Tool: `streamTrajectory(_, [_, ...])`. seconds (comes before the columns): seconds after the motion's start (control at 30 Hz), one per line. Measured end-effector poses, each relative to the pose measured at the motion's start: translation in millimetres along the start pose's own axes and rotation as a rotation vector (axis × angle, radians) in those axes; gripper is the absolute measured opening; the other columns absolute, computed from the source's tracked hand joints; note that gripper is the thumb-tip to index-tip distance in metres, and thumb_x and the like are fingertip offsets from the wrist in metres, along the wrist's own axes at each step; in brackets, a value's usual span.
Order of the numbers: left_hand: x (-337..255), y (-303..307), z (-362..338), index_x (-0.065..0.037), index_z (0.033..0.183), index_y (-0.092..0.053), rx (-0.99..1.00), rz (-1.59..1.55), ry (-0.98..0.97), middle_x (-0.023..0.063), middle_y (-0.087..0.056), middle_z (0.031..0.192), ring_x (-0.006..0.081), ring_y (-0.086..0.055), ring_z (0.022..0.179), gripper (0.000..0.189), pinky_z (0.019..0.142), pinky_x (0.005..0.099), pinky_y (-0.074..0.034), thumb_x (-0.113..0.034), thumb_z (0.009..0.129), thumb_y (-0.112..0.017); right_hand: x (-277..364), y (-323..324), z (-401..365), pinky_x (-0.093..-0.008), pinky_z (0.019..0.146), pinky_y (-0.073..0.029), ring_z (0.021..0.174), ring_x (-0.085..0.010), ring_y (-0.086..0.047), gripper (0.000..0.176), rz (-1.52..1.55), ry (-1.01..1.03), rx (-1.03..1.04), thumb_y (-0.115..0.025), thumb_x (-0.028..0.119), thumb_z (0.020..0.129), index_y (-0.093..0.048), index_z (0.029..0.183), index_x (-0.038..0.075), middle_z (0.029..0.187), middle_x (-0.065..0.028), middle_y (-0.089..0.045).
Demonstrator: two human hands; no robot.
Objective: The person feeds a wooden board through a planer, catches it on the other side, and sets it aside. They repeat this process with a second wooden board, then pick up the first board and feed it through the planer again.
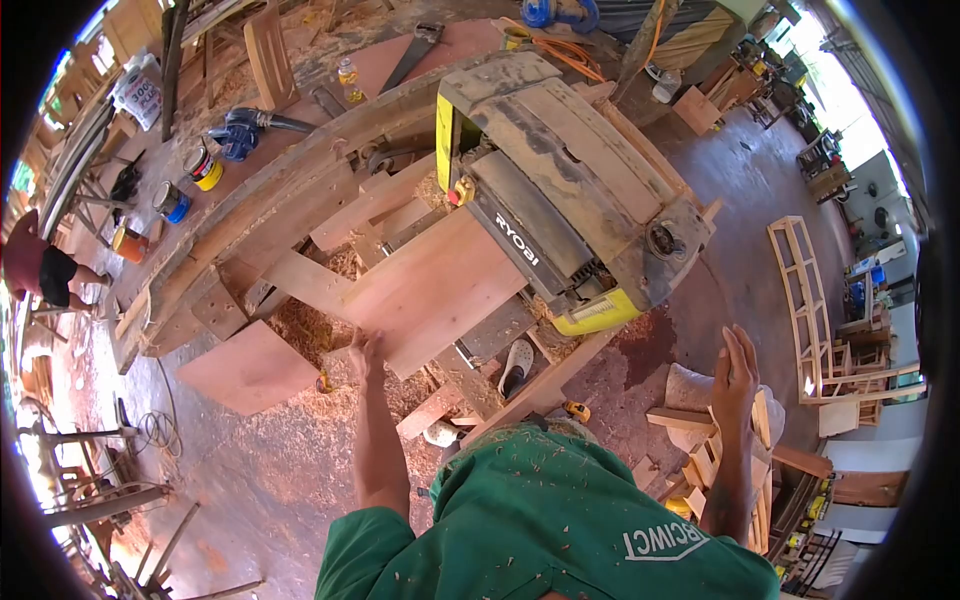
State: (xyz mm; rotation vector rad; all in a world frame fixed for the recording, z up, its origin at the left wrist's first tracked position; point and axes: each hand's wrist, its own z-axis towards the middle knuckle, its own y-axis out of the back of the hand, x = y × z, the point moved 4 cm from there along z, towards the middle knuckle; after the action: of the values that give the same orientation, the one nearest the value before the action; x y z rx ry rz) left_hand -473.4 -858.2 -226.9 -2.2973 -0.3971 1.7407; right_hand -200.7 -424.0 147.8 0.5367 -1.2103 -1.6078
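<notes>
A wide reddish wooden board [435, 285] lies flat with its far end under a dusty Ryobi thickness planer [575, 165]. My left hand [368, 352] grips the near left corner of this board, its fingers partly hidden by the angle. Off to the right, my right hand [737, 365] is raised in the air with fingers stretched out, holding nothing. It is apart from the planer, over a pile of wood offcuts [705, 460]. Another board [250, 368] sits to the left of my left hand.
A heavy timber frame [250, 215] surrounds the planer. A blue blower [238, 135], paint cans [203, 168] and a handsaw [415, 52] lie beyond it. Another person [45, 262] is at the far left. A slatted wooden frame [800, 300] stands at right. Shavings cover the floor.
</notes>
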Motion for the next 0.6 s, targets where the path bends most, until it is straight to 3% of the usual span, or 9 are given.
streamTrajectory(0.33, [10,-30,11,0.007,0.122,-0.04,-0.022,0.02,0.06,0.0066,-0.059,0.087,0.0131,-0.054,0.077,0.053,0.068,0.0231,-0.043,-0.004,0.075,-0.061,-10,2,-18,-0.0363,0.083,-0.045,0.102,-0.0341,-0.054,0.028,0.0,-0.05,0.023,-0.048,0.0,0.084,-0.057,0.11,0.002,0.116,-0.0197,-0.052])
streamTrajectory(0.5, [22,-35,16,0.002,0.126,-0.038,-0.019,0.122,0.128,0.004,-0.058,0.087,0.0114,-0.053,0.075,0.055,0.066,0.0235,-0.043,-0.005,0.077,-0.061,-27,-7,-37,-0.0352,0.082,-0.046,0.102,-0.0337,-0.054,0.028,-0.009,-0.098,0.005,-0.048,-0.001,0.083,-0.057,0.109,0.002,0.114,-0.0199,-0.053])
streamTrajectory(0.57, [22,-42,12,0.0,0.124,-0.041,-0.01,0.201,0.16,0.0032,-0.058,0.087,0.01,-0.052,0.073,0.05,0.061,0.0236,-0.042,-0.006,0.078,-0.06,-39,-20,-44,-0.0351,0.083,-0.045,0.102,-0.0333,-0.054,0.028,0.123,-0.153,-0.01,-0.049,-0.001,0.082,-0.057,0.109,0.002,0.113,-0.0194,-0.054])
streamTrajectory(0.6, [24,-42,8,-0.001,0.123,-0.043,-0.126,0.194,0.197,0.0037,-0.058,0.087,0.0097,-0.052,0.072,0.048,0.06,0.0239,-0.042,-0.01,0.079,-0.06,-51,-29,-47,-0.0357,0.083,-0.045,0.101,-0.0335,-0.054,0.028,0.153,-0.182,-0.001,-0.049,-0.001,0.082,-0.057,0.108,0.003,0.113,-0.0195,-0.053])
